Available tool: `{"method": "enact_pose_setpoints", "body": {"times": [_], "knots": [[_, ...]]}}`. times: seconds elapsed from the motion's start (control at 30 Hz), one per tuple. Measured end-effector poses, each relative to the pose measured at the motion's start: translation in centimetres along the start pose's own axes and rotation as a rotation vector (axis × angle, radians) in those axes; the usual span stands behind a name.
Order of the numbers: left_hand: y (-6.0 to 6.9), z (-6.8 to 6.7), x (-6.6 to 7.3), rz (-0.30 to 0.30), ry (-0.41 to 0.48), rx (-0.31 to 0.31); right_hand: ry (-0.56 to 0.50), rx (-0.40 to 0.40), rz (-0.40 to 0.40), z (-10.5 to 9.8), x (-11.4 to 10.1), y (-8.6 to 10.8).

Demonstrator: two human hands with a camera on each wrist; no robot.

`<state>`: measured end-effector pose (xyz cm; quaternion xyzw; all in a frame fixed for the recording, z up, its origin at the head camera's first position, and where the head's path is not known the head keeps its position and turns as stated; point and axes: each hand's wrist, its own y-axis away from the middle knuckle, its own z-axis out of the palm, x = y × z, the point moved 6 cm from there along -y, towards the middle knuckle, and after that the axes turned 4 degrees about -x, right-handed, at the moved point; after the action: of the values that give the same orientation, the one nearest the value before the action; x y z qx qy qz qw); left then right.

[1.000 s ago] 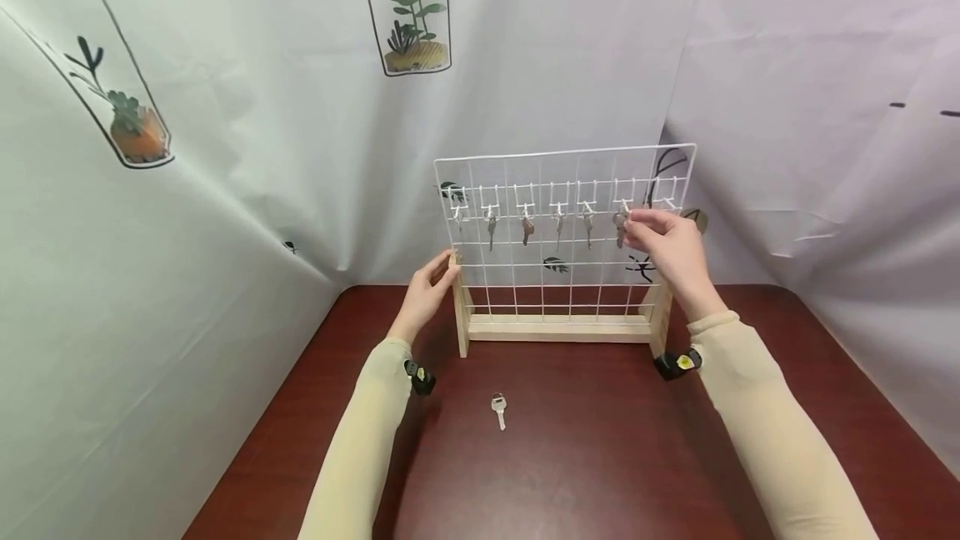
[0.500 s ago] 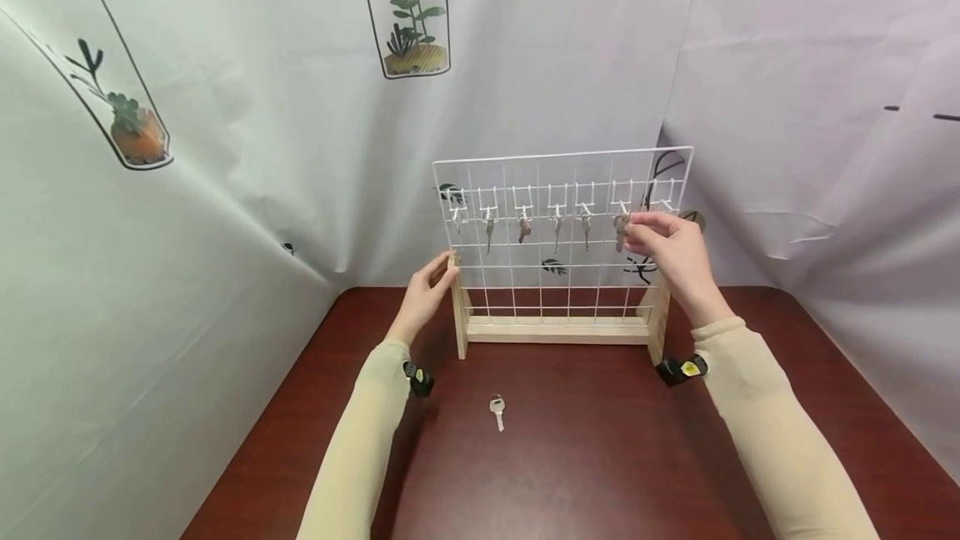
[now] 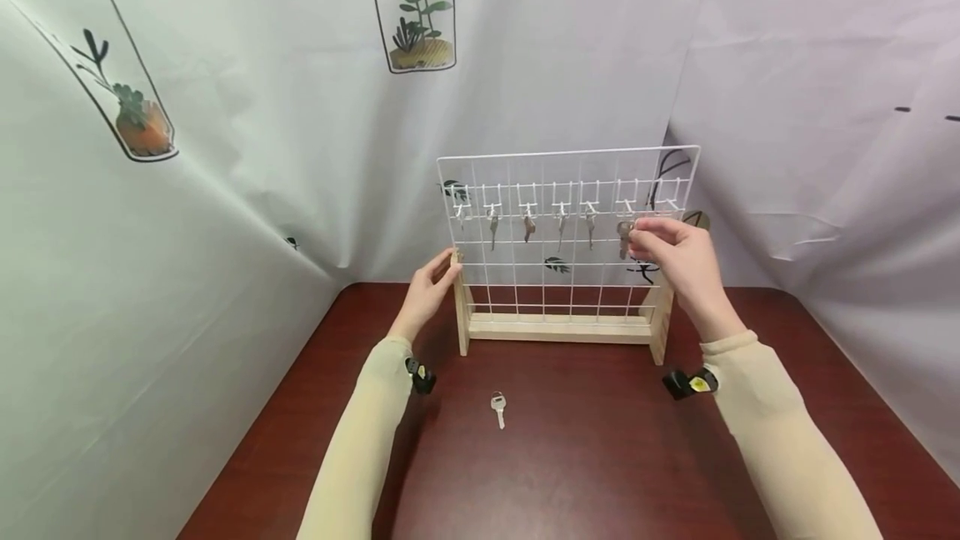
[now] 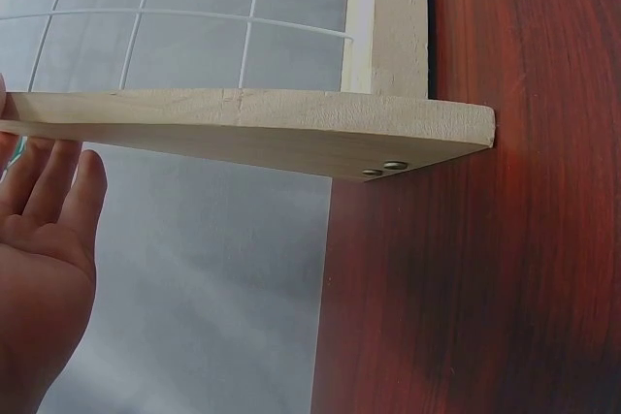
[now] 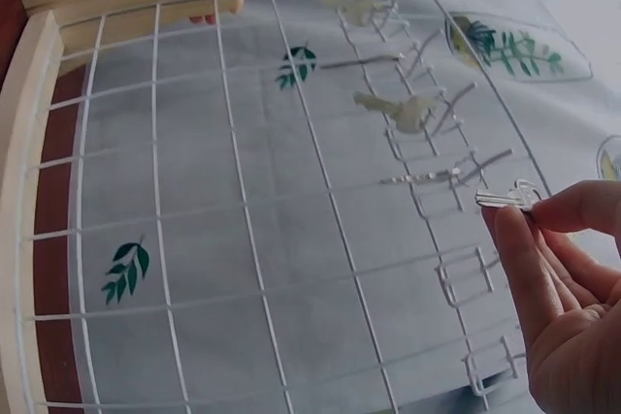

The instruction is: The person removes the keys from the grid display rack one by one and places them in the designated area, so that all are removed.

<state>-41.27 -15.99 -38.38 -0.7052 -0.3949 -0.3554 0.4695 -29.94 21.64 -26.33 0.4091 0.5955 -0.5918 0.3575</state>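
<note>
A white wire grid rack [image 3: 555,273] on a wooden stand is at the table's far side, with several keys [image 3: 528,227] on its hooks. My right hand [image 3: 678,261] pinches a key [image 5: 503,199] by its head and ring between thumb and index finger. This key is in front of the grid, just below a hook [image 3: 628,208], and looks apart from it. My left hand [image 3: 426,294] grips the rack's left wooden post [image 4: 252,113], fingers along one side; its thumb is mostly hidden in the left wrist view. A loose silver key [image 3: 499,411] lies on the table.
The dark red table [image 3: 570,457] runs up to a fabric backdrop [image 3: 555,65] with printed plants. Two bare hooks [image 5: 468,276] are at the grid's right end. The stand's wooden base bar [image 3: 558,329] crosses between its posts.
My right hand has drawn slightly down and back, and the pinched key has come away from its hook. The left hand stays on the post.
</note>
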Motion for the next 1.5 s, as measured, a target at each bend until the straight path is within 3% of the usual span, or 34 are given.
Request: {"method": "enact_pose_setpoints", "body": {"times": [0.3, 0.67, 0.9, 1.13, 1.5], "knots": [[-0.1, 0.1, -0.3, -0.022, -0.015, -0.01, 0.025, -0.093, 0.048, 2.0, 1.8, 1.7], [-0.5, 0.1, -0.1, -0.012, 0.005, -0.007, 0.04, -0.19, 0.153, 5.5, 6.7, 3.8], [0.9, 0.2, 3.4, -0.047, -0.017, -0.041, 0.07, -0.254, 0.208, 7.6, 9.4, 5.4], [-0.2, 0.0, -0.1, -0.041, 0.017, -0.03, 0.06, -0.322, 0.246, 9.5, 11.7, 6.7], [-0.3, 0.1, -0.5, -0.008, 0.006, 0.003, -0.006, -0.396, 0.296, 11.6, 14.2, 8.7]]}}
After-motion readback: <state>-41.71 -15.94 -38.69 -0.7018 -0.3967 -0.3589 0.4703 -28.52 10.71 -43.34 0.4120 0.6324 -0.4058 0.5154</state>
